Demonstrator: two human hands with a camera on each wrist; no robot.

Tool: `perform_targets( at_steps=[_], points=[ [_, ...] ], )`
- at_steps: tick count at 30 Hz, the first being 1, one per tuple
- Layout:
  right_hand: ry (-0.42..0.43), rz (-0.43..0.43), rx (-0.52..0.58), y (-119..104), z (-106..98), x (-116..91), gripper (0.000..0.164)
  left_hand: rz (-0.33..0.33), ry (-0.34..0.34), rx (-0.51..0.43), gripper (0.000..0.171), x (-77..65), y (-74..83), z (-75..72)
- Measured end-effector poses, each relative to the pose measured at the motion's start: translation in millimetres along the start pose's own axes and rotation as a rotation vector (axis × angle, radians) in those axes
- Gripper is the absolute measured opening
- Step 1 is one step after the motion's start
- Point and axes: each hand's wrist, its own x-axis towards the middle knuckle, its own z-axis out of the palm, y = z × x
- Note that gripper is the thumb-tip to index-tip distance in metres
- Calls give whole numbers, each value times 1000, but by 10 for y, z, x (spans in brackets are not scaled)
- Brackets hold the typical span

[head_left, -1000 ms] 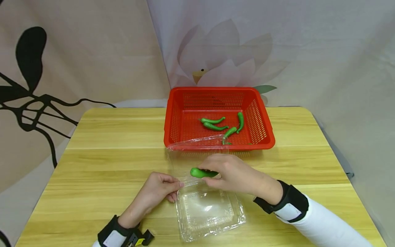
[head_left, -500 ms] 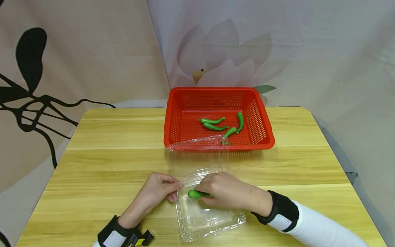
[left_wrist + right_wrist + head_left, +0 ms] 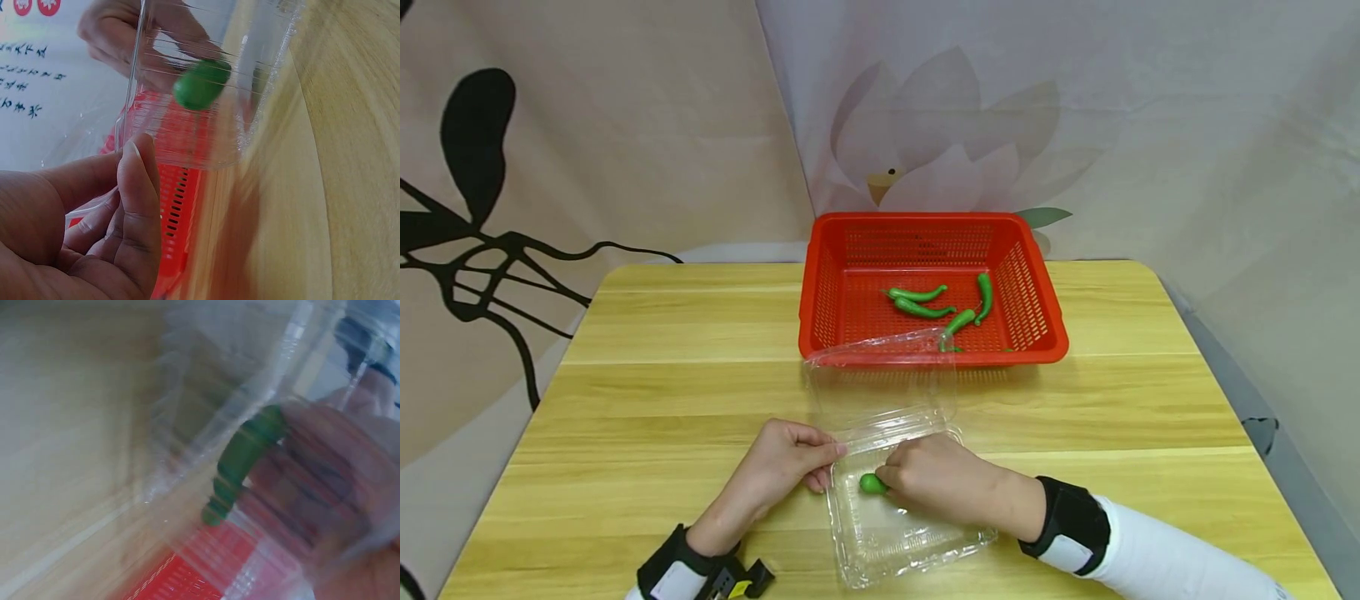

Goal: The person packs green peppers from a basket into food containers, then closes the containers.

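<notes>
A clear plastic clamshell box (image 3: 880, 546) lies open on the table, its raised lid leaning toward the basket. My left hand (image 3: 782, 467) pinches the box's left edge near the hinge; the left wrist view shows thumb and finger on the rim. Inside the box's lower half, my right hand (image 3: 940, 483) holds a green chili pepper (image 3: 871, 483) by its middle, thick end pointing left. Through the clear wall, the left wrist view shows the pepper's rounded end (image 3: 201, 86). More of the pepper (image 3: 240, 459) appears, blurred, in the right wrist view.
Behind the box stands a red perforated basket (image 3: 1056, 346) with several green chili peppers (image 3: 921, 308) in it. The box's lid (image 3: 880, 392) overlaps the basket's front rim in the head view. A patterned cloth (image 3: 1187, 133) hangs behind the wooden table (image 3: 662, 358).
My right hand has moved toward me and down with the chili pepper, from over the box's hinge into its lower half. The left hand has stayed on the box's edge.
</notes>
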Motion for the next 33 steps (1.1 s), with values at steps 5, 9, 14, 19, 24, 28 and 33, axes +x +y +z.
perform_targets(
  at_steps=[5, 9, 14, 19, 24, 28, 33],
  points=[
    [-31, 1, -121, -22, 42, -15, 19, 11, -9, -6, 23, 1, -10, -3],
    [-42, -2, -168, -31, 70, -26, 25, 9, -14, -11, 23, -1, 4, -6],
    [-16, -21, -206, -28, 78, -31, 23, 2, -10, -6, 22, 1, 7, -9],
    [2, -42, -235, -16, 67, -45, 20, 18, -16, 0, 21, 1, -15, -17],
    [32, -68, -242, -2, 23, -67, 20, 16, -17, -1, 21, 0, -25, -13],
    [89, -84, -186, 26, -69, -68, 21, 15, -17, 0, 21, -3, -22, -12],
    [176, -88, -89, 86, -278, -46, 17, 15, -16, -2, 21, -5, -8, -12]
  ],
)
